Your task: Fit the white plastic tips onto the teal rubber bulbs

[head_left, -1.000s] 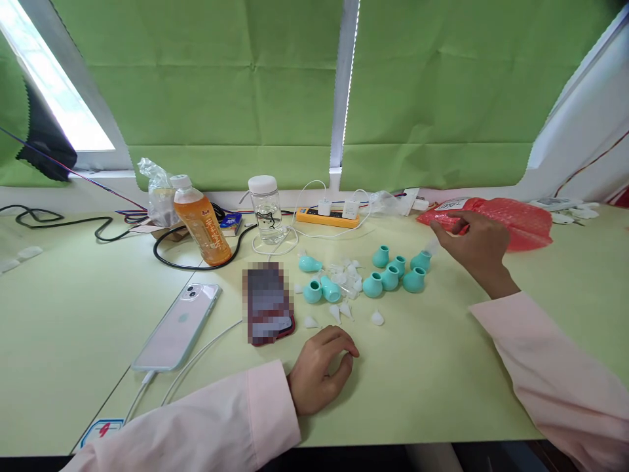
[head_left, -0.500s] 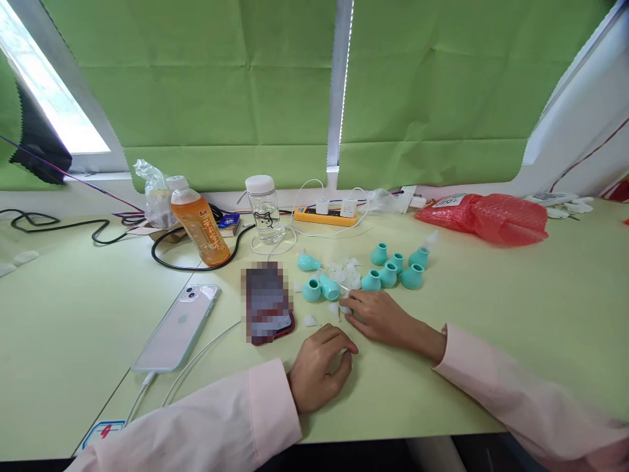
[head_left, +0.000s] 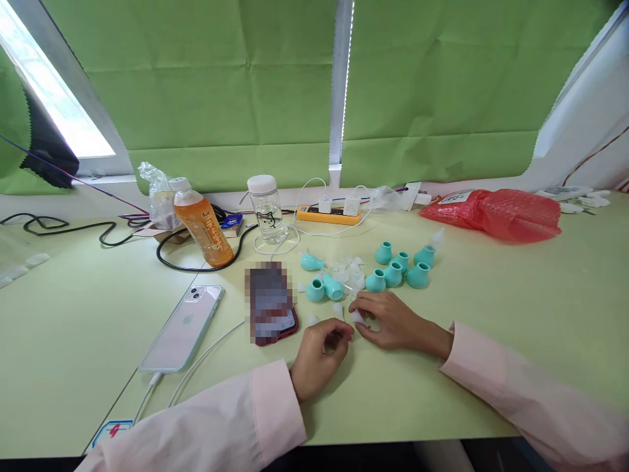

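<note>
My right hand [head_left: 393, 321] pinches a small translucent white cone-shaped piece [head_left: 358, 318] between thumb and fingers, low over the table. Close by on the left, my left hand [head_left: 319, 357] is curled with thumb and fingertips together; whether anything sits between them I cannot make out. Another white piece [head_left: 337, 310] lies just beyond the left fingers, and more are heaped in a loose pile [head_left: 346, 272] farther back. Several turquoise bulbs [head_left: 393, 274] with open necks stand right of the pile. Left of it, one turquoise bulb [head_left: 315, 290] is upright and two lie tipped over.
A phone with a blurred screen [head_left: 270, 305] and a pale phone on a cable [head_left: 184, 331] lie at left. Behind them stand an orange drink bottle [head_left: 205, 226] and a clear water bottle [head_left: 268, 213]. A yellow power strip [head_left: 327, 216] and red bubble wrap [head_left: 511, 216] are at the back.
My right hand has picked up a white piece from the table and drawn slightly back. My left hand has moved up toward it, its fingertips coming together.
</note>
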A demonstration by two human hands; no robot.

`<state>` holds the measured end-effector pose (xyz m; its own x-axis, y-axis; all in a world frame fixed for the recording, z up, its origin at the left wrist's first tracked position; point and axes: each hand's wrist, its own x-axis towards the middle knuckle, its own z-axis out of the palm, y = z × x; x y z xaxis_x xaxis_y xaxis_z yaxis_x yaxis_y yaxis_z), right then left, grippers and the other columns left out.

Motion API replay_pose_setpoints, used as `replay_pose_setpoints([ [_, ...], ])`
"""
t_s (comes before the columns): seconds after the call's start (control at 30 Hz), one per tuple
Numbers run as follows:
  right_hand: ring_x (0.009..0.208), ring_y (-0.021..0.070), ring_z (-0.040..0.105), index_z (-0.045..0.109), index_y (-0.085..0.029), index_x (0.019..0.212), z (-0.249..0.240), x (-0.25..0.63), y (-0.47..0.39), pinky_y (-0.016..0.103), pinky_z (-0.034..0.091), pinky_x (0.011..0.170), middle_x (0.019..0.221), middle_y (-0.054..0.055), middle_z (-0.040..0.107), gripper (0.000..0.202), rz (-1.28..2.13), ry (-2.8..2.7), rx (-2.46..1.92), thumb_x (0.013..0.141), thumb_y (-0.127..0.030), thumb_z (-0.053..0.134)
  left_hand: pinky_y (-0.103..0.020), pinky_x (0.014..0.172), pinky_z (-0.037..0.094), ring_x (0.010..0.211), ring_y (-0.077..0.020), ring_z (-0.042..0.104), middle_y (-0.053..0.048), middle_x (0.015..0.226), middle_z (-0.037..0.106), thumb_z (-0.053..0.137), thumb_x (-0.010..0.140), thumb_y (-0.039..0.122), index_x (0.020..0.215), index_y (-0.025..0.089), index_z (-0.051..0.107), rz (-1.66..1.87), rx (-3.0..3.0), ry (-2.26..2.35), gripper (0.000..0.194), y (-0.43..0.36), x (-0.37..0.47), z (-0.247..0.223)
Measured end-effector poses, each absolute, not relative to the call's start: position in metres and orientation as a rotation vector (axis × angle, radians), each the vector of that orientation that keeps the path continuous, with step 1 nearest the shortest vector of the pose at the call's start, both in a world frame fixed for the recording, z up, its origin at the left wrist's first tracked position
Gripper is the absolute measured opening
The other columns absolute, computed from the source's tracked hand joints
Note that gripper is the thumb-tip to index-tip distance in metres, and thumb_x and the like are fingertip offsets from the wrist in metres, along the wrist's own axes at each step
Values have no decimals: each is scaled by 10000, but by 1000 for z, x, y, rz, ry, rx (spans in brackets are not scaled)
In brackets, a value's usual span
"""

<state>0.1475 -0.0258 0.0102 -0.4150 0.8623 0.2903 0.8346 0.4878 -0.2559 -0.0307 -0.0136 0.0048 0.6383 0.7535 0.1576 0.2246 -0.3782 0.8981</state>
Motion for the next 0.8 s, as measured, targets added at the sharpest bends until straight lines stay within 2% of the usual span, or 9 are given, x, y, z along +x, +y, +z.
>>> replay_pose_setpoints([
  [0.17, 655, 142, 516, 546, -165, 928, 7, 145, -27, 242, 352, 550, 748, 29, 564, 247, 106, -2291, -1358, 695, -246, 527, -210, 614, 395, 653, -120, 515, -31, 742, 597, 441, 696, 92, 764, 136, 587, 711, 1912, 784, 167, -13, -30, 5],
  [0.3, 546, 103, 492, 533, -146, 945, 8, 149, -19, 238, 387, 531, 746, 35, 546, 214, 22, -2123, -1406, 758, -211, 452, -216, 619, 396, 658, -125, 518, -33, 727, 597, 442, 694, 91, 734, 140, 602, 692, 1902, 820, 172, -12, -30, 3],
  [0.4, 499, 79, 481, 496, -145, 1027, 16, 151, -10, 240, 407, 518, 892, 71, 534, 262, -106, -2066, -1508, 786, -167, 394, -220, 619, 394, 666, -128, 519, -39, 753, 601, 434, 702, 92, 769, 141, 607, 675, 1910, 818, 192, -12, -30, 3],
  [0.47, 586, 102, 517, 427, -168, 1135, 26, 149, -4, 253, 417, 538, 1097, 118, 459, 369, -240, -2164, -1564, 771, -122, 396, -220, 608, 389, 662, -127, 514, -41, 764, 599, 436, 698, 90, 778, 139, 609, 669, 1933, 809, 197, -12, -30, 2],
  [0.57, 869, 209, 500, 349, -216, 1209, 38, 140, 4, 300, 417, 628, 1288, 131, 285, 557, -474, -2411, -1581, 693, -21, 432, -221, 605, 386, 662, -128, 511, -43, 762, 595, 437, 696, 89, 766, 135, 609, 672, 1943, 806, 191, -13, -30, 3],
  [0.6, 931, 243, 468, 363, -219, 1196, 40, 137, 7, 320, 409, 656, 1283, 128, 298, 573, -526, -2483, -1589, 670, -5, 446, -223, 607, 386, 663, -128, 510, -44, 759, 595, 437, 696, 90, 763, 134, 608, 675, 1941, 807, 189, -13, -30, 3],
  [0.67, 933, 265, 455, 438, -195, 1113, 42, 133, 14, 346, 393, 679, 1154, 127, 438, 487, -548, -2593, -1630, 665, -9, 464, -225, 606, 385, 661, -129, 508, -44, 751, 592, 436, 699, 92, 758, 134, 605, 676, 1935, 809, 184, -13, -30, 3],
  [0.73, 854, 242, 487, 501, -159, 995, 43, 133, 19, 347, 385, 679, 952, 114, 534, 327, -497, -2658, -1652, 697, -32, 454, -228, 603, 384, 661, -129, 504, -45, 749, 589, 437, 705, 99, 750, 134, 601, 677, 1926, 803, 174, -13, -30, 4],
  [0.8, 780, 211, 511, 530, -134, 892, 45, 136, 21, 324, 388, 658, 842, 101, 549, 230, -453, -2655, -1634, 720, -23, 424, -231, 601, 382, 652, -126, 495, -45, 742, 585, 442, 722, 123, 746, 134, 595, 685, 1904, 793, 155, -14, -31, 4],
])
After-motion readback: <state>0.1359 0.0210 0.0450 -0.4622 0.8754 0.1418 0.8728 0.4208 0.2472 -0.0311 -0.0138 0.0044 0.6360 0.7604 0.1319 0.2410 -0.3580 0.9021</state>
